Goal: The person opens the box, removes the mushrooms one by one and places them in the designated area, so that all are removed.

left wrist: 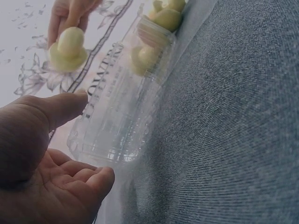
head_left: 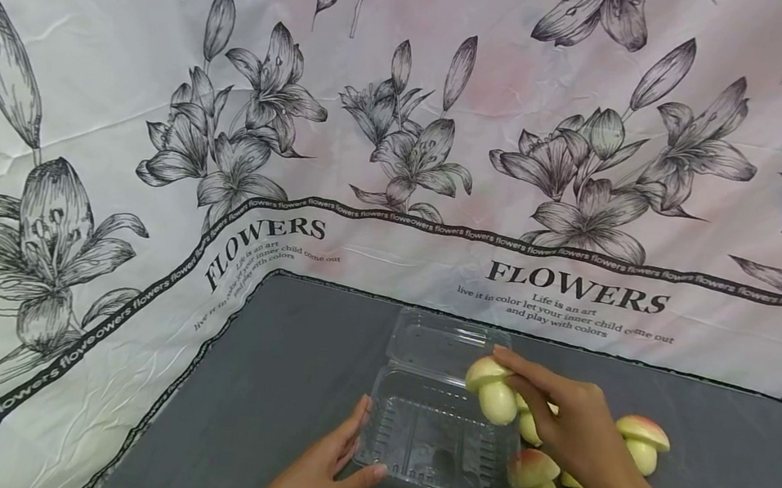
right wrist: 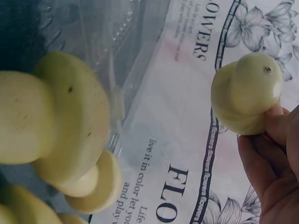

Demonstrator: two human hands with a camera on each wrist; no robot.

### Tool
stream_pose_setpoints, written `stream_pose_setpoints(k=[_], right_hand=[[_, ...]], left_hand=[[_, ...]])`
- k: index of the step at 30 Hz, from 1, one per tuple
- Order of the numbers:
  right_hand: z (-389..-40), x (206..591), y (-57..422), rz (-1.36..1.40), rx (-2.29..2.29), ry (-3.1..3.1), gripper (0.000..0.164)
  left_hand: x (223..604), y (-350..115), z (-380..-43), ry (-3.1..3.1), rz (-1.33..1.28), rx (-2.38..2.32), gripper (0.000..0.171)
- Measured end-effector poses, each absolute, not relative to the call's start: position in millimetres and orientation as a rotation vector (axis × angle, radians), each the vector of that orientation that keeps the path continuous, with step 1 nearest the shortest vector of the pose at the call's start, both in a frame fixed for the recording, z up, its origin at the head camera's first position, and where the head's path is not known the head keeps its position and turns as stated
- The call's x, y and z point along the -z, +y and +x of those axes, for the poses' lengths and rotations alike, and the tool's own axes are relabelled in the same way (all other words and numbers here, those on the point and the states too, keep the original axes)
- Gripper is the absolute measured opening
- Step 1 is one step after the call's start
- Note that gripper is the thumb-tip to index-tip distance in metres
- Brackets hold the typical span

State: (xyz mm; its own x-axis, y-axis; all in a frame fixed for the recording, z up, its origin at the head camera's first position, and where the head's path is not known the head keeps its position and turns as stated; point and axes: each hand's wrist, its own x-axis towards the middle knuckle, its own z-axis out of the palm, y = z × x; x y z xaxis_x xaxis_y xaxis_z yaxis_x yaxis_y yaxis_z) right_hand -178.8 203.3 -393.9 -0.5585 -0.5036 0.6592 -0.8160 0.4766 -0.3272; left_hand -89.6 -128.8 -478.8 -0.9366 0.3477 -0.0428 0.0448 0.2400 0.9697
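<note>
My right hand (head_left: 577, 433) pinches a mushroom-shaped piece (head_left: 496, 402) by its cap, between thumb and fingers. This piece is pale yellow-green with a pinkish cap, its stem hanging down over the right side of a clear plastic clamshell container (head_left: 398, 472). The container lies with its lid (head_left: 422, 343) folded back, away from me. At its left wall and front left corner is my left hand (head_left: 324, 470), thumb and fingers spread apart. In the left wrist view the left hand's fingers (left wrist: 77, 179) are loosely bent beside the container's end, with nothing between them and the thumb.
Several like mushroom shapes stand right of the container: one (head_left: 538, 482) at its front right corner, another (head_left: 643, 442) farther right, others partly behind my right hand. Grey cloth (head_left: 272, 360) covers the table. A flower-printed sheet (head_left: 389, 260) rises behind and on the left.
</note>
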Motion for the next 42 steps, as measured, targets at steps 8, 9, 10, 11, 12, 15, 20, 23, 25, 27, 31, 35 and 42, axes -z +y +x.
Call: stream_pose_setpoints(k=[8, 9, 10, 11, 12, 15, 20, 23, 25, 27, 31, 35, 42], right_hand=[[-174, 395, 221, 1.018, -0.857, -2.209, 0.067], [-172, 395, 223, 0.998, -0.859, -2.222, 0.066], [-171, 395, 225, 0.98, -0.861, -2.236, 0.065], [-170, 395, 226, 0.967, -0.861, -2.238, 0.065], [-169, 395, 228, 0.953, -0.858, -2.249, 0.065], [-167, 396, 234, 0.898, -0.841, -2.267, 0.064], [-165, 400, 244, 0.816, -0.805, -2.225, 0.063], [-165, 404, 251, 0.789, -0.782, -2.18, 0.06], [-164, 406, 256, 0.773, -0.793, -2.168, 0.06], [-162, 407, 261, 0.753, -0.82, -2.168, 0.06], [-158, 409, 270, 0.702, -0.86, -2.181, 0.058], [-154, 412, 278, 0.669, -0.865, -2.169, 0.053], [-147, 421, 297, 0.625, -0.84, -2.14, 0.047]], left_hand=[[480, -129, -90, 2.272, 0.373, -1.752, 0.094], [480, -129, -90, 2.277, 0.377, -1.75, 0.094], [480, -128, -90, 2.283, 0.382, -1.75, 0.094], [480, -128, -90, 2.285, 0.384, -1.751, 0.094], [479, -128, -90, 2.286, 0.386, -1.752, 0.094], [479, -128, -89, 2.285, 0.386, -1.758, 0.094], [480, -128, -90, 2.272, 0.385, -1.765, 0.095], [480, -128, -91, 2.266, 0.392, -1.768, 0.095], [480, -128, -91, 2.263, 0.397, -1.77, 0.096], [480, -128, -91, 2.262, 0.402, -1.772, 0.096], [481, -129, -91, 2.264, 0.401, -1.78, 0.096], [481, -129, -91, 2.267, 0.405, -1.786, 0.096], [480, -128, -90, 2.25, 0.394, -1.795, 0.097]])
